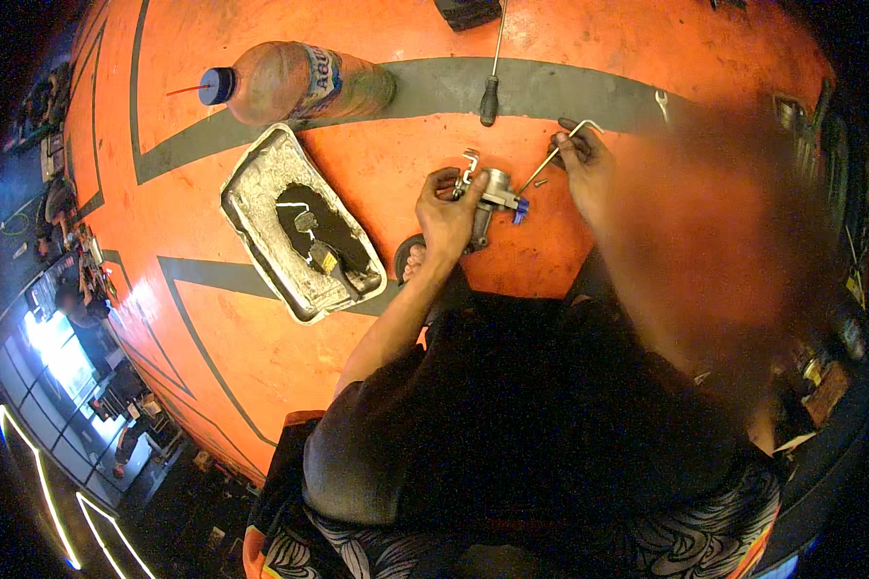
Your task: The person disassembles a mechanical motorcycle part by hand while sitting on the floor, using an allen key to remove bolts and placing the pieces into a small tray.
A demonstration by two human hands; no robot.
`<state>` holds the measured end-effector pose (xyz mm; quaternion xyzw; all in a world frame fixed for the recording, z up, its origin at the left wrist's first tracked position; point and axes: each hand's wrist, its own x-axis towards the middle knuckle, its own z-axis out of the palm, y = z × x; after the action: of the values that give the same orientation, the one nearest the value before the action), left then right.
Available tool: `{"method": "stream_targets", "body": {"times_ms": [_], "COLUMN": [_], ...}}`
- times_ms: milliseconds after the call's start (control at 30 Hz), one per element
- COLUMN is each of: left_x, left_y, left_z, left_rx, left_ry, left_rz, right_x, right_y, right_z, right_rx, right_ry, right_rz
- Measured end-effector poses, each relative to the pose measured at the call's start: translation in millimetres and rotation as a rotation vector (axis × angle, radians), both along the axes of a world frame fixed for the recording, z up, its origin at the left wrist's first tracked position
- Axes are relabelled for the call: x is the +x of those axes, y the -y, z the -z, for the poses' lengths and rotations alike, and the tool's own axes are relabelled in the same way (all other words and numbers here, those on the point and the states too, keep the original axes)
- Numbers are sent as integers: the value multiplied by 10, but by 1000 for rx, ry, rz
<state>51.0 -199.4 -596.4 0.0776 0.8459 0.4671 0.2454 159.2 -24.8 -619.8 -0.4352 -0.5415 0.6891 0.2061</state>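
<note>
My left hand (445, 214) is closed around a small silver throttle body (496, 189) with a blue plastic piece (520, 209) on its right side. A bent metal bracket sticks up at its far left. Between the fingers of my right hand (585, 166) is a thin L-shaped hex key (557, 151). Its long arm slants down to the right side of the throttle body; whether the tip sits in a screw I cannot tell. Close to that tip lies a small screw (541, 182).
Left of my hands, a metal tray (257, 207) holds dark liquid and a brush-like thing. Behind it lies a plastic bottle (275, 83) with a blue cap. A screwdriver (490, 99) and a wrench (661, 102) lie on the orange floor. A blur covers the right side.
</note>
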Motion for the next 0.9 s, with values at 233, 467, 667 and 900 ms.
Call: {"method": "stream_targets", "body": {"times_ms": [233,467,667,900], "left_x": [-120,-75,-58,-73], "left_y": [19,107,-43,11], "left_z": [111,179,45,95], "left_rx": [84,27,73,255], "left_ry": [88,85,226,549], "left_rz": [-6,-73,-108,-271], "right_x": [91,-33,8,-26], "right_y": [-143,120,144,170], "right_z": [39,-145,-121,-350], "right_rx": [35,175,20,-182], "right_ry": [75,346,343,153], "right_rz": [-53,-714,-616,-561]}}
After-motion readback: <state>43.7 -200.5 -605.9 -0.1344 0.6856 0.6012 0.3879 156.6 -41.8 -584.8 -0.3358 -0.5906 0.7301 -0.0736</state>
